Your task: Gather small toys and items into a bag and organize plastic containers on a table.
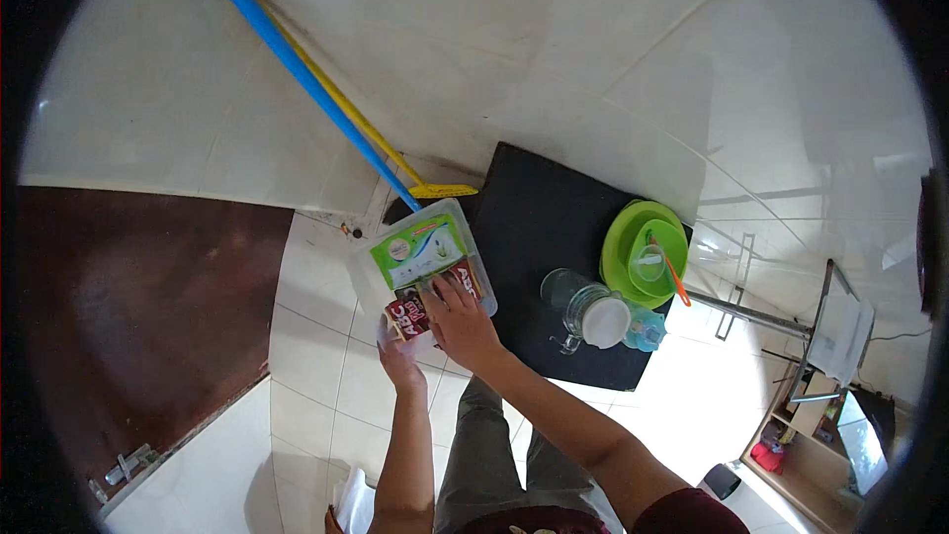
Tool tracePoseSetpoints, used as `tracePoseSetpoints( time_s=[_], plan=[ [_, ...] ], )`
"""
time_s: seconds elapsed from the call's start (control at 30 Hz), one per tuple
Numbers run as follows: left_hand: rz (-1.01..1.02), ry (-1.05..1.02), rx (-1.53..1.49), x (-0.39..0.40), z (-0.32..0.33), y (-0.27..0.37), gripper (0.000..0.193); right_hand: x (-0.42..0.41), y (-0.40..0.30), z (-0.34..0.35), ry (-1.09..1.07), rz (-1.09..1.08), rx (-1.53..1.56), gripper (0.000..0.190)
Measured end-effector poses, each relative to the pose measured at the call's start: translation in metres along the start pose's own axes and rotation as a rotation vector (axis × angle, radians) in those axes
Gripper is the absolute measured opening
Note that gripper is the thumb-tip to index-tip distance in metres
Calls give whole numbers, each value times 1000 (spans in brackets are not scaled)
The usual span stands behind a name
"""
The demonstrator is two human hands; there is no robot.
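Note:
A clear plastic container (483,292) is held up in front of me, left of a black tabletop. My left hand (402,365) grips it from its near left side. Inside lies a green and white packet (421,251) at the far end, with dark red printed sachets (408,315) nearer to me. My right hand (463,322) reaches into the container, its fingers on the sachets. Whether those fingers pinch one cannot be told, since the hand covers part of them.
On the black table (549,215) stand a lidded glass pitcher (578,308), green bowls (619,248) and an orange-handled utensil (678,282). A blue pole (296,63) and a yellow-handled broom (356,115) lean against the wall. Left is a brown door (148,297); shelving (801,475) stands right.

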State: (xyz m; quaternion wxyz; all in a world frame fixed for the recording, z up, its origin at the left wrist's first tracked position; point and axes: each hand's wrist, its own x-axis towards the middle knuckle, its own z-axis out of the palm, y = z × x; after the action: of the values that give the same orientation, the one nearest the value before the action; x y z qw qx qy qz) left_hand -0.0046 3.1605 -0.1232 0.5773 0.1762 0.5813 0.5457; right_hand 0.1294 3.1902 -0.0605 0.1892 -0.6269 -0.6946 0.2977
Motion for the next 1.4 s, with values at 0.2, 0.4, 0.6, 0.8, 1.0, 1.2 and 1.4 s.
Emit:
tracePoseSetpoints(
  time_s=[0.2,0.4,0.6,0.8,1.0,1.2,1.4],
  plan=[
    [37,-46,115,2,-2,7,51,-9,-4,-20,-159,138,-37,39],
    [-14,-69,107,-40,40,51,53,-4,-24,-40,195,-58,-260,26],
    [-93,-86,44,-93,40,50,48,-20,-37,-91,-30,-216,-111,11],
    [-159,-231,-10,-145,37,42,54,-58,-44,-190,23,-143,696,17],
    [-126,-144,23,-201,58,50,55,-132,-14,-217,-243,-11,44,23],
    [-103,-105,56,-254,72,52,43,-196,-11,-201,252,-390,-252,21],
    [-76,-281,141,-299,83,36,41,-229,-15,-191,124,-294,-483,15]
  ],
)
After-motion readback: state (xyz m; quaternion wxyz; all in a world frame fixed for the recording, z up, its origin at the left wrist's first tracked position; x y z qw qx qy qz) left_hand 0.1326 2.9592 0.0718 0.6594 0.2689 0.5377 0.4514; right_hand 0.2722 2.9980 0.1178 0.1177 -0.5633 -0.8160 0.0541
